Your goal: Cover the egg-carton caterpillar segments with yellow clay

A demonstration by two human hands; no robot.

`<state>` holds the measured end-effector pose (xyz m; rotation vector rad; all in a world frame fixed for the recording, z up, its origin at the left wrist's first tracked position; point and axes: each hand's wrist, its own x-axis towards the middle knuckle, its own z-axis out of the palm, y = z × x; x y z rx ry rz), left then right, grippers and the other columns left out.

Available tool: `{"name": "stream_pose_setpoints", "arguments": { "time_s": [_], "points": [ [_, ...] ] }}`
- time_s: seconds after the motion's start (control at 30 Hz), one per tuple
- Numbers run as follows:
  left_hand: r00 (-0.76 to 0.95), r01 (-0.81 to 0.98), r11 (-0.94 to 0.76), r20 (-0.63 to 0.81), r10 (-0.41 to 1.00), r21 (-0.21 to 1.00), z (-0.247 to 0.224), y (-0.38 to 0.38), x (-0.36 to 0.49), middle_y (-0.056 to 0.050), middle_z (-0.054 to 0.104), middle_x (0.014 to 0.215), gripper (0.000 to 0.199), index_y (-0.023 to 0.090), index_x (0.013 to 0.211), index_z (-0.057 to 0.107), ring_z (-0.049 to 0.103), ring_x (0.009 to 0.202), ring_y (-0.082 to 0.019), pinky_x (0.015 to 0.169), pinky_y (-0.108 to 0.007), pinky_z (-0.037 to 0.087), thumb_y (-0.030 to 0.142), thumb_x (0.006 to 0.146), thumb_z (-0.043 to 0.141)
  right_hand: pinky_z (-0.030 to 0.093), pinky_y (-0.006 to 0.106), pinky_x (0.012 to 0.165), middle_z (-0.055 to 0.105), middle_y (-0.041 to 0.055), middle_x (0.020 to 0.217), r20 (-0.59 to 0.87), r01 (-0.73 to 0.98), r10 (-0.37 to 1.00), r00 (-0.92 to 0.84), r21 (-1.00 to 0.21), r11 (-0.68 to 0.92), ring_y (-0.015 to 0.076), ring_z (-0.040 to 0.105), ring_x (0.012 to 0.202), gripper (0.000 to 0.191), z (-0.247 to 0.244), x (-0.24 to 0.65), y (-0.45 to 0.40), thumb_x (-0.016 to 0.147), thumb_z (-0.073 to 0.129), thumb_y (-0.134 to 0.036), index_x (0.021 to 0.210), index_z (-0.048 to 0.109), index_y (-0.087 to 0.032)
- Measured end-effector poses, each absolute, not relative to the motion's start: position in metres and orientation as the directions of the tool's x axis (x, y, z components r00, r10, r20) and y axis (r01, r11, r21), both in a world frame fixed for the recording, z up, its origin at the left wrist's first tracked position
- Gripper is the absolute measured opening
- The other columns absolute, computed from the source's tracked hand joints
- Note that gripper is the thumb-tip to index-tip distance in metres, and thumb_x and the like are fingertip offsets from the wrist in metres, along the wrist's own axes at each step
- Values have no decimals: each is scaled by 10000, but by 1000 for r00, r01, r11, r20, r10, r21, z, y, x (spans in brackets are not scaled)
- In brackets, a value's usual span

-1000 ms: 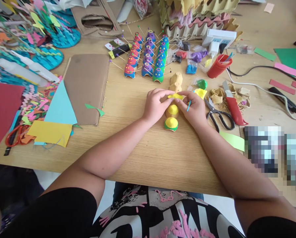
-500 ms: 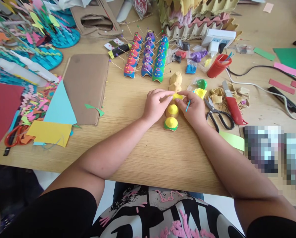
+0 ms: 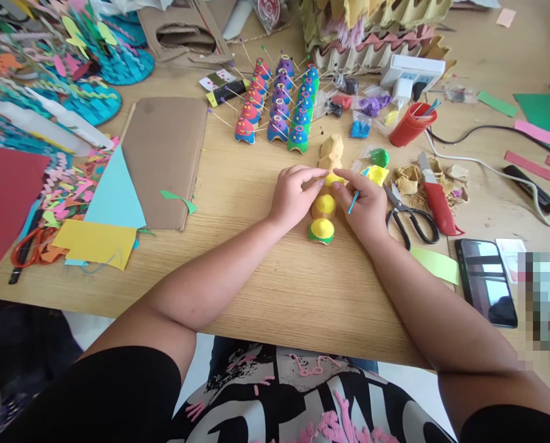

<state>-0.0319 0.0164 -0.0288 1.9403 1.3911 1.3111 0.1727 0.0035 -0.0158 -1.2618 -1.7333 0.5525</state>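
Note:
A strip of egg-carton cups runs away from me on the table. Its nearest cup (image 3: 322,229) has a yellow clay top and a green lower edge, and the second cup (image 3: 324,205) is capped in yellow. Bare tan cups (image 3: 331,151) lie at the far end. Between them, my left hand (image 3: 294,197) has thumb and fingers closed on yellow clay (image 3: 334,179) over a cup. From the other side, my right hand (image 3: 365,200) presses the same clay with finger and thumb, while a thin blue stick (image 3: 354,202) is tucked in its fingers.
Painted egg-carton caterpillars (image 3: 278,126) stand in rows behind. To the right are a yellow clay lump (image 3: 376,175), black-handled scissors (image 3: 413,218), a red-handled knife (image 3: 436,200), a red cup (image 3: 412,125) and a phone (image 3: 487,283). Brown cardboard (image 3: 164,166) lies left.
The view has shifted slightly, so the table things sit a little further right. Both hands stay at the yellow clay, which now sits lower and flatter on its cup.

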Motion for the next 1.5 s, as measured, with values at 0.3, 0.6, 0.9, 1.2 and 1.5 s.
{"name": "stream_pose_setpoints", "arguments": {
  "time_s": [0.3, 0.6, 0.9, 1.2, 1.5],
  "points": [
    [54, 442, -407, 429, 902, 800, -28, 16, -35, -59, 948, 1231, 262, 277, 1251, 967, 862, 1199, -238, 1189, -413, 627, 199, 1113, 759, 620, 397, 797, 891, 50, 931, 349, 502, 932, -101, -790, 350, 219, 743, 797, 346, -18, 172, 5, 1106, 816, -472, 1332, 966, -256],
    [-63, 195, -332, 350, 935, 923, -49, 25, -34, -45, 900, 1254, 278, 298, 1405, 862, 861, 1164, -208, 1064, -349, 680, 285, 1162, 729, 624, 400, 805, 899, 50, 953, 330, 490, 939, -95, -806, 333, 222, 762, 814, 312, -19, 172, 4, 1079, 810, -362, 1322, 972, -255],
    [-60, 192, -310, 326, 943, 931, -40, 19, -30, -22, 893, 1122, 320, 271, 1337, 842, 822, 1030, -167, 977, -305, 656, 152, 1052, 760, 642, 404, 816, 895, 52, 979, 320, 495, 942, -102, -805, 327, 221, 765, 822, 306, -19, 172, 5, 1079, 810, -314, 1341, 954, -249],
    [-69, 209, -265, 285, 956, 941, -36, 16, -27, -38, 920, 1167, 294, 262, 1327, 824, 861, 1118, -184, 1014, -312, 673, 160, 1069, 727, 658, 414, 855, 906, 66, 1023, 309, 499, 946, -100, -807, 316, 219, 766, 836, 316, -18, 172, 5, 1084, 804, -350, 1342, 956, -246],
    [-46, 328, -291, 323, 945, 899, -35, 15, -32, -81, 912, 1358, 264, 278, 1383, 822, 854, 1286, -216, 996, -310, 679, 250, 1139, 724, 645, 400, 811, 866, 45, 921, 292, 499, 952, -87, -815, 295, 219, 727, 810, 334, -17, 172, 5, 1073, 816, -431, 1326, 962, -268]
  ]
}}
